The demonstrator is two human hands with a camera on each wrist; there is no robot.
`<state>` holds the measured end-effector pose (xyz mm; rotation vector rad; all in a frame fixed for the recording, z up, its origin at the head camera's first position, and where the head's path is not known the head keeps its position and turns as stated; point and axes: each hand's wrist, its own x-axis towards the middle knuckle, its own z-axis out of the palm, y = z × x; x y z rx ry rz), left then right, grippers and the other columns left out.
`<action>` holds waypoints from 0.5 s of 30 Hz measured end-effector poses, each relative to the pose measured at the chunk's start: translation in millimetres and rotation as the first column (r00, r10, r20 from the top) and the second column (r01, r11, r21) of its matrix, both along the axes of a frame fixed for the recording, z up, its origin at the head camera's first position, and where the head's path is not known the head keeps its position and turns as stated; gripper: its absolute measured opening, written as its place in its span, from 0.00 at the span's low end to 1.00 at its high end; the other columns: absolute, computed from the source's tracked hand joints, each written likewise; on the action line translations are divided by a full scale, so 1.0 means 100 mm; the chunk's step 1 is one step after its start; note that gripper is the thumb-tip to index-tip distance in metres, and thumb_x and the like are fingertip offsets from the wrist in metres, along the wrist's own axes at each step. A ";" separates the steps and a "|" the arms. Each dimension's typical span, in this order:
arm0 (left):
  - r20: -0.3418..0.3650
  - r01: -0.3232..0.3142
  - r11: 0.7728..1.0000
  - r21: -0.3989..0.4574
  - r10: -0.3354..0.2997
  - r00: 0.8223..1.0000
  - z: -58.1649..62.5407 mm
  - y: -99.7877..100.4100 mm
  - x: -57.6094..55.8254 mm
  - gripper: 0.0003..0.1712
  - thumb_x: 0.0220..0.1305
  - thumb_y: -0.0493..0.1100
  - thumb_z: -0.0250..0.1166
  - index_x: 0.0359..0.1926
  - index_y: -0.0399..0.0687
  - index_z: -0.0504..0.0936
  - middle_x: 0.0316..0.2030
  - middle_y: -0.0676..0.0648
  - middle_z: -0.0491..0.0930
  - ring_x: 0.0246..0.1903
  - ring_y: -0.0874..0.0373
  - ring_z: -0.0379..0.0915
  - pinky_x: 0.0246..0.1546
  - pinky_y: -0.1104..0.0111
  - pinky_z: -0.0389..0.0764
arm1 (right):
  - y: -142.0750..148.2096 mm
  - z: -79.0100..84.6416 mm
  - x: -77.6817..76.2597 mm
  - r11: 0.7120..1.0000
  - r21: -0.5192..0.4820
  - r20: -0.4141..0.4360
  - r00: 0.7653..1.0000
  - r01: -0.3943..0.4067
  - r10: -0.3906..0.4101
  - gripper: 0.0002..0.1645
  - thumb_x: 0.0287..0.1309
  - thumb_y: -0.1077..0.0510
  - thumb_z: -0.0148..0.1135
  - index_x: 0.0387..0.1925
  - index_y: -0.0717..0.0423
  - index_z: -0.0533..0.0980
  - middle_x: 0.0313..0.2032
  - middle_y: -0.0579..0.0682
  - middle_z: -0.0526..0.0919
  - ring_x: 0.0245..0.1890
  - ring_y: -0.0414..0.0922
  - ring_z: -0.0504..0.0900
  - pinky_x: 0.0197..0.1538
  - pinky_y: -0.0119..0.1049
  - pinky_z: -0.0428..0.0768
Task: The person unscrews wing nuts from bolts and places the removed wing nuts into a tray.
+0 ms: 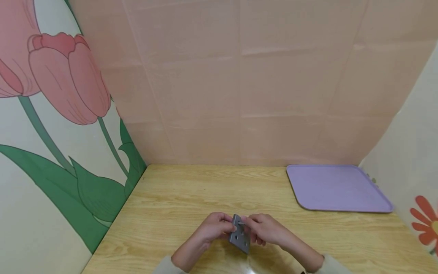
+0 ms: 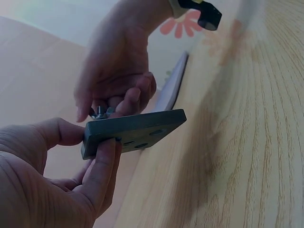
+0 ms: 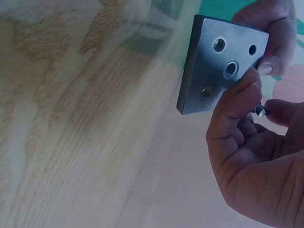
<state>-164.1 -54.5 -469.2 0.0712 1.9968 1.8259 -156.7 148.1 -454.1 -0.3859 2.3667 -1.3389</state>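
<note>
A grey metal plate (image 1: 240, 236) with several round holes is held tilted above the table. My left hand (image 1: 216, 228) pinches it by one end, thumb on one face and fingers on the other, as the left wrist view shows. At that same end my right hand (image 1: 266, 229) pinches a small metal bolt (image 3: 260, 110) between thumb and fingers, against the plate's face. One larger hole near the middle of the plate (image 3: 223, 66) looks threaded. Fingers hide most of the bolt, so how deep it sits in a hole cannot be seen.
A purple tray (image 1: 338, 188) lies at the back right of the wooden table (image 1: 191, 190). Behind the table hangs a pinkish sheet (image 1: 239, 83). Painted walls with flowers flank it left and right.
</note>
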 end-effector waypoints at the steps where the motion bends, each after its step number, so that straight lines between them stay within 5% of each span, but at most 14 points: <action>1: 0.002 0.001 1.000 0.000 -0.001 1.000 0.00 0.00 0.00 0.12 0.49 0.33 0.63 0.38 0.34 0.78 0.33 0.44 0.82 0.30 0.57 0.79 0.30 0.65 0.81 | 0.00 0.00 0.00 1.000 0.010 -0.019 1.000 -0.004 0.005 0.31 0.63 0.35 0.45 0.28 0.57 0.75 0.17 0.50 0.78 0.14 0.41 0.73 0.17 0.38 0.74; 4: 0.002 0.006 1.000 0.006 -0.006 1.000 0.01 -0.01 0.00 0.12 0.49 0.33 0.63 0.38 0.34 0.78 0.33 0.44 0.82 0.30 0.57 0.79 0.30 0.65 0.81 | 0.02 -0.01 0.00 0.991 0.127 -0.196 0.978 -0.050 0.075 0.25 0.62 0.36 0.47 0.29 0.51 0.75 0.18 0.43 0.76 0.16 0.37 0.71 0.18 0.33 0.71; 6: 0.004 0.008 1.000 0.012 -0.008 1.000 0.01 -0.01 -0.01 0.13 0.49 0.33 0.62 0.38 0.34 0.78 0.33 0.44 0.82 0.30 0.57 0.79 0.31 0.65 0.82 | 0.03 -0.02 0.01 0.963 0.264 -0.391 0.907 -0.056 0.160 0.19 0.62 0.38 0.50 0.32 0.47 0.75 0.19 0.38 0.74 0.17 0.33 0.69 0.19 0.29 0.68; 9: 0.008 0.010 1.000 0.015 -0.010 1.000 0.02 -0.01 -0.01 0.13 0.49 0.33 0.62 0.39 0.34 0.78 0.33 0.44 0.82 0.30 0.57 0.79 0.31 0.66 0.82 | 0.05 -0.03 0.02 0.892 0.451 -0.666 0.673 0.022 0.320 0.12 0.58 0.43 0.59 0.35 0.45 0.75 0.23 0.35 0.73 0.21 0.30 0.67 0.20 0.26 0.66; 12: 0.014 0.017 1.000 0.002 -0.017 1.000 0.03 -0.01 0.00 0.13 0.49 0.33 0.62 0.39 0.34 0.78 0.33 0.45 0.82 0.30 0.58 0.79 0.32 0.66 0.81 | 0.07 -0.06 0.01 0.841 0.528 -0.796 0.413 0.118 0.442 0.12 0.51 0.49 0.65 0.37 0.46 0.75 0.26 0.36 0.75 0.24 0.32 0.70 0.21 0.26 0.69; 13: 0.017 0.017 1.000 -0.001 -0.017 1.000 0.03 -0.01 0.00 0.13 0.49 0.33 0.62 0.39 0.34 0.78 0.33 0.45 0.82 0.30 0.58 0.79 0.32 0.66 0.81 | 0.07 -0.06 0.01 0.833 0.536 -0.814 0.347 0.137 0.466 0.13 0.50 0.50 0.66 0.36 0.47 0.75 0.26 0.37 0.75 0.24 0.34 0.71 0.21 0.26 0.70; 15: 0.025 0.017 1.000 -0.007 -0.017 1.000 0.03 -0.02 0.00 0.13 0.50 0.33 0.62 0.40 0.34 0.78 0.34 0.45 0.82 0.30 0.58 0.78 0.32 0.66 0.81 | 0.07 -0.07 0.00 0.822 0.544 -0.828 0.261 0.166 0.496 0.13 0.48 0.52 0.67 0.36 0.47 0.74 0.26 0.38 0.76 0.25 0.35 0.73 0.21 0.27 0.72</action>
